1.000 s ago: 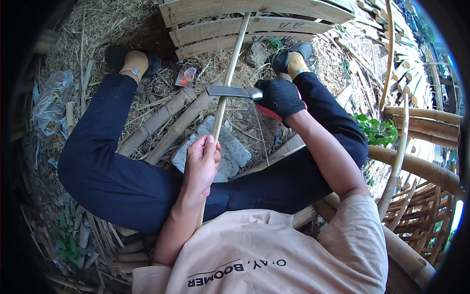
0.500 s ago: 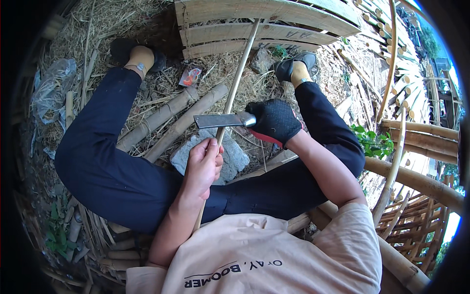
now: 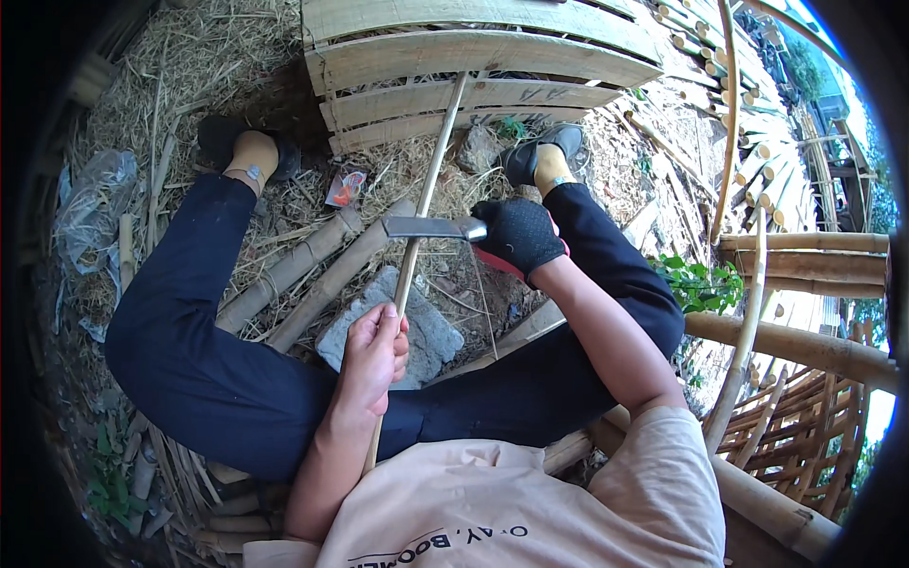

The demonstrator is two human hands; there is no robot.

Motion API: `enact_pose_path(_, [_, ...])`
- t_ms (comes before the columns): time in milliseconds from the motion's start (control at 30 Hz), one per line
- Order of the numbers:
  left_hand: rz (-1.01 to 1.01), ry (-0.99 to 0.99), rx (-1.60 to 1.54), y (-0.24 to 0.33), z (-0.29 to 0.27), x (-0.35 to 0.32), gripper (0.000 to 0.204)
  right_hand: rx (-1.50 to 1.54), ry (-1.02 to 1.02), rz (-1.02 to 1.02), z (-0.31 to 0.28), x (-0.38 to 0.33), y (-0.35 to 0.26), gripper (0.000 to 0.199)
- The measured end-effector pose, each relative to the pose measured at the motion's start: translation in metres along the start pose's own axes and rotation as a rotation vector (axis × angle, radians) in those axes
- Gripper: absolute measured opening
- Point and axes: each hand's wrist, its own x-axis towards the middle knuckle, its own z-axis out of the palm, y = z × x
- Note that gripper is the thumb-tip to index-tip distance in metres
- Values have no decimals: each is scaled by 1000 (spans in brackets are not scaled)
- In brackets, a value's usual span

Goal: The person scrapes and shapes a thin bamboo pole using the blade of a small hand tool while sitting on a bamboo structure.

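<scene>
My bare left hand (image 3: 372, 355) is wrapped round a long, thin bamboo strip (image 3: 435, 170). The strip's lower end runs back along my forearm, and its far end reaches up in front of a slatted wooden crate (image 3: 398, 62). My right hand (image 3: 519, 239), in a black and red glove, is closed on the handle of a knife with a broad metal blade (image 3: 421, 227). The blade lies across the strip, a little beyond my left fist. Most of the knife's handle is hidden in the glove.
Between my legs lie a grey stone block (image 3: 431, 336) and two bamboo poles (image 3: 327, 289) on straw. A clear plastic bag (image 3: 95, 208) is at the left. Thick bamboo poles (image 3: 805, 346), a leafy plant (image 3: 703, 284) and stacked bamboo (image 3: 772, 175) stand at the right.
The whole view has shifted slightly. The blade has moved along the strip, farther from my left fist, and looks tilted more flat. Both hands keep their hold.
</scene>
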Motion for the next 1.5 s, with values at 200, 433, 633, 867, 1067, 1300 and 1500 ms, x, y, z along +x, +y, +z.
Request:
enact_pose_path(200, [-41, -23, -46, 2, -5, -3, 28, 43, 161, 231, -17, 1, 39, 25])
enact_pose_path(433, [-45, -44, -42, 3, -3, -2, 27, 108, 25, -98, -15, -18, -23, 24])
enact_pose_path(633, [-27, -23, -35, -1, -6, -2, 27, 170, -62, -162, -1, -19, -38, 23])
enact_pose_path(867, [-23, -11, -11, 0, -2, -2, 29, 91, -11, -46, -5, -9, -27, 20])
enact_pose_path(1067, [-14, -17, 0, 1, -4, 1, 29, 2, -8, -48, -2, 7, -7, 19])
enact_pose_path(1300, [-22, -19, 0, -1, -2, -5, 26, 65, 136, 245, -11, 8, 45, 32])
enact_pose_path(1500, [-19, -16, -10, 0, -3, -3, 26, 140, -55, -124, -13, -12, -16, 25])
